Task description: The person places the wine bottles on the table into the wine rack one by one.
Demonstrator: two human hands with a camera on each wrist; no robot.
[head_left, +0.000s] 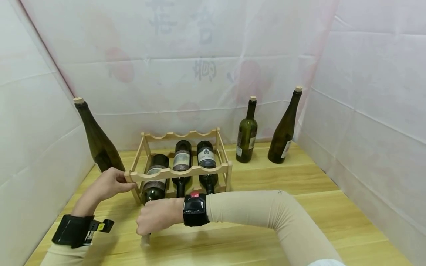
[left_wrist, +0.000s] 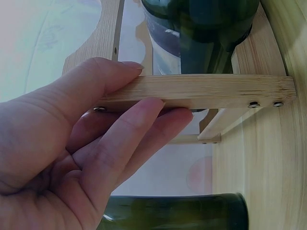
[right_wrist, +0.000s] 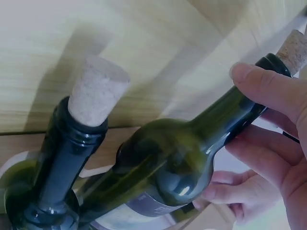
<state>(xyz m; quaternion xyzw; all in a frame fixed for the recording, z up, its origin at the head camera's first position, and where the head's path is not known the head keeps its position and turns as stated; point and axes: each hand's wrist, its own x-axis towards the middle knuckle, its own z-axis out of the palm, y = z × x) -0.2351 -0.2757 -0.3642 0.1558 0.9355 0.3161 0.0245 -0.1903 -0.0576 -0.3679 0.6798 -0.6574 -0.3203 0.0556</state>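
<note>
A wooden wine rack (head_left: 181, 172) has three wine bottles lying in it, necks toward the front. My right hand (head_left: 159, 217) grips the neck of the leftmost dark green bottle (head_left: 154, 194). In the right wrist view, thumb and fingers (right_wrist: 261, 86) close round that neck just below its cork (right_wrist: 293, 50). At the rack's front left corner my left hand (head_left: 108, 183) holds the frame. Its thumb and fingers pinch a wooden bar (left_wrist: 216, 90) in the left wrist view. The middle bottle (head_left: 182, 159) and the right bottle (head_left: 206, 157) lie beside the gripped one.
Left of the rack a tall corked bottle (head_left: 100, 142) stands close behind my left hand. Two more corked bottles, a shorter one (head_left: 247, 138) and a taller one (head_left: 284, 133), stand to the right. White cloth walls (head_left: 186, 81) enclose the wooden table (head_left: 293, 207).
</note>
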